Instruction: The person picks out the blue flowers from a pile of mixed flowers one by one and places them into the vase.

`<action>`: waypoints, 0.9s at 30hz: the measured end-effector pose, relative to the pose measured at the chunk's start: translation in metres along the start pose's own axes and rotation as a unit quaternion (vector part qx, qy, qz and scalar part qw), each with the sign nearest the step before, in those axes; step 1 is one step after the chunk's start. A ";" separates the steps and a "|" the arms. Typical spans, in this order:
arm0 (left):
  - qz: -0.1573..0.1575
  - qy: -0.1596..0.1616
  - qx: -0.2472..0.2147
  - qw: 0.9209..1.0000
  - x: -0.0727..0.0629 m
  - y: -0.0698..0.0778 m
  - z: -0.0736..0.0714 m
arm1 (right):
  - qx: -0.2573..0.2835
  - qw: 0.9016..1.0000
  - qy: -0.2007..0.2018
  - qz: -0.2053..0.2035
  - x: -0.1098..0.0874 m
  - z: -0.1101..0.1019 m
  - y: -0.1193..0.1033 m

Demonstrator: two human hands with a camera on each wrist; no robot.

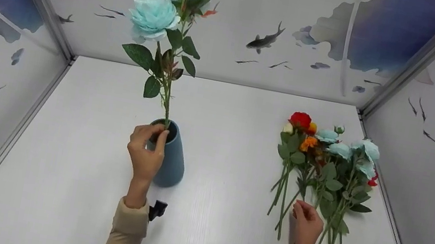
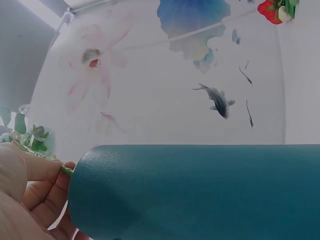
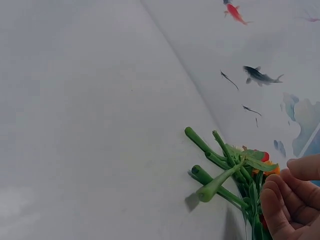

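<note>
My left hand [image 1: 145, 156] pinches the green stem of a light blue artificial rose spray [image 1: 154, 17] between thumb and fingers. The spray stands upright, with two blooms, a bud and dark leaves, and its lower stem enters the mouth of a blue vase [image 1: 170, 167]. In the left wrist view, the fingers lie close to the rim of the vase [image 2: 195, 192]. My right hand [image 1: 307, 227] is beside the stems of a bunch of artificial flowers [image 1: 334, 183], its fingers loosely bent. Nothing shows between those fingers [image 3: 280, 195] in the right wrist view.
The bunch, with red, orange and light blue blooms, lies at the right of the white table [image 1: 208, 223], stems toward the front. Printed panels with fish and petals form a back wall [image 1: 235, 22] and side walls around the table.
</note>
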State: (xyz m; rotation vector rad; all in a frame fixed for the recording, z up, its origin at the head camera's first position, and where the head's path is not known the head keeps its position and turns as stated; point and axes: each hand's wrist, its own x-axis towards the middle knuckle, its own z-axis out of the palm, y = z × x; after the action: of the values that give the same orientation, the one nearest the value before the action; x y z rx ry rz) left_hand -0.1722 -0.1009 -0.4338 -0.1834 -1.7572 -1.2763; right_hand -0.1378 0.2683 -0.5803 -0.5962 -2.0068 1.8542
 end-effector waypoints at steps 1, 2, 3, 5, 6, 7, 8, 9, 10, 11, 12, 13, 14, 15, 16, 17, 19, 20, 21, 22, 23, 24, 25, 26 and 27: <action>0.002 0.000 0.004 1.000 -0.001 0.000 0.000 | 0.001 1.000 0.003 0.000 0.001 -0.001 0.003; 0.005 0.001 0.009 1.000 -0.002 -0.001 0.000 | 0.002 1.000 0.007 -0.004 0.002 -0.002 0.006; 0.007 0.002 0.013 1.000 -0.003 -0.001 0.001 | -0.002 1.000 0.012 -0.008 0.004 -0.003 0.008; 0.010 0.005 0.018 1.000 -0.006 -0.003 0.001 | -0.009 0.999 0.026 -0.024 0.005 -0.005 0.012; 0.011 0.007 0.020 1.000 -0.007 -0.003 0.001 | -0.017 0.999 0.035 -0.035 0.006 -0.006 0.013; 0.010 0.008 0.020 1.000 -0.008 -0.004 0.001 | -0.025 0.998 0.046 -0.046 0.007 -0.008 0.013; 0.009 0.010 0.020 1.000 -0.008 -0.005 0.002 | -0.034 0.996 0.056 -0.060 0.008 -0.009 0.013; 0.008 0.011 0.019 1.000 -0.009 -0.006 0.002 | -0.044 0.994 0.068 -0.072 0.010 -0.011 0.013; 0.006 0.012 0.018 1.000 -0.010 -0.007 0.002 | -0.054 0.992 0.080 -0.084 0.012 -0.012 0.013; 0.005 0.012 0.016 1.000 -0.010 -0.008 0.002 | -0.071 0.989 0.093 -0.095 0.013 -0.014 0.013; 0.004 0.013 0.014 1.000 -0.011 -0.009 0.002 | -0.087 0.985 0.104 -0.106 0.015 -0.015 0.013; 0.004 0.015 0.012 1.000 -0.011 -0.009 0.002 | -0.103 0.982 0.113 -0.114 0.017 -0.017 0.012; 0.005 0.017 0.010 1.000 -0.011 -0.010 0.002 | -0.119 0.978 0.121 -0.121 0.018 -0.018 0.012; 0.008 0.019 0.008 1.000 -0.011 -0.011 0.003 | -0.134 0.975 0.127 -0.126 0.020 -0.019 0.012; 0.011 0.023 0.008 1.000 -0.011 -0.012 0.003 | -0.148 0.972 0.133 -0.129 0.021 -0.021 0.012; 0.015 0.027 0.007 1.000 -0.011 -0.012 0.003 | -0.160 0.969 0.136 -0.130 0.023 -0.022 0.012; 0.022 0.036 0.007 0.999 -0.011 -0.013 0.003 | -0.170 0.968 0.136 -0.128 0.026 -0.025 0.011; 0.026 0.040 0.007 0.999 -0.011 -0.013 0.004 | -0.176 0.967 0.136 -0.125 0.027 -0.026 0.011; 0.028 0.044 0.008 0.999 -0.011 -0.012 0.004 | -0.182 0.966 0.135 -0.124 0.029 -0.027 0.010; 0.029 0.046 0.009 0.998 -0.011 -0.012 0.004 | -0.190 0.965 0.134 -0.120 0.030 -0.029 0.009; 0.030 0.049 0.011 0.998 -0.011 -0.012 0.004 | -0.199 0.964 0.131 -0.117 0.032 -0.030 0.008; 0.029 0.049 0.013 0.998 -0.010 -0.012 0.005 | -0.208 0.963 0.127 -0.113 0.033 -0.031 0.008; 0.028 0.050 0.016 0.998 -0.010 -0.012 0.005 | -0.219 0.962 0.123 -0.109 0.035 -0.032 0.007; 0.028 0.049 0.018 0.998 -0.010 -0.011 0.005 | -0.229 0.961 0.118 -0.104 0.036 -0.033 0.006; 0.027 0.048 0.020 0.998 -0.010 -0.011 0.005 | -0.238 0.960 0.112 -0.098 0.037 -0.034 0.005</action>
State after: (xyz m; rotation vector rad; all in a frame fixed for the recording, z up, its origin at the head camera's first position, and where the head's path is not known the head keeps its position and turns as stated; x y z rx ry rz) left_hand -0.1756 -0.0983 -0.4486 -0.1437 -1.6845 -1.1899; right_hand -0.1516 0.3169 -0.5833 -0.6669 -2.2658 1.1332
